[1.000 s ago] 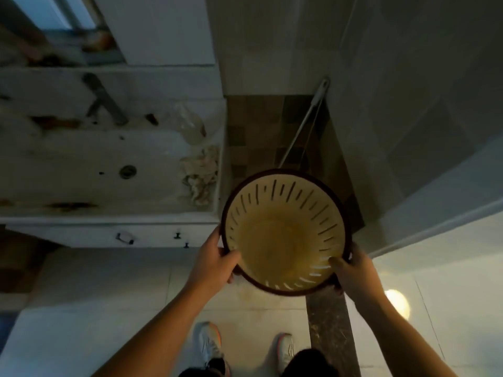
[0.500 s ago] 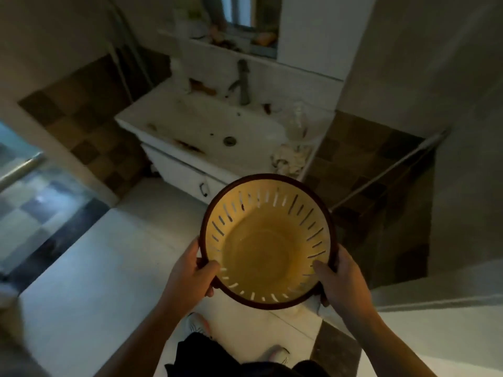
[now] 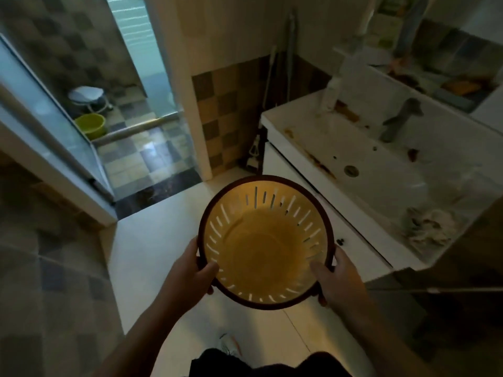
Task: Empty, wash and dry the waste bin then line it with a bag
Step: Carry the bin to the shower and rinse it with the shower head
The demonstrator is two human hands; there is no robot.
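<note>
A round yellow waste bin (image 3: 265, 243) with slotted walls and a dark brown rim is held upright in front of me, its inside bare. My left hand (image 3: 190, 270) grips the rim at the lower left, thumb inside the bin. My right hand (image 3: 333, 278) grips the rim at the lower right, thumb also inside. The bin hangs above the pale floor, just left of the sink cabinet.
A stained white sink (image 3: 362, 159) with a grey tap (image 3: 400, 121) stands at the right, a crumpled cloth (image 3: 427, 227) on its near corner. Mop handles (image 3: 288, 66) lean in the corner. A glass door at the left opens onto a tiled room with a green bucket (image 3: 91, 126) and a white stool (image 3: 87, 95).
My view has swung to the left, so the sink now lies at the right and the doorway has come into sight. Both hands keep the same hold on the bin.
</note>
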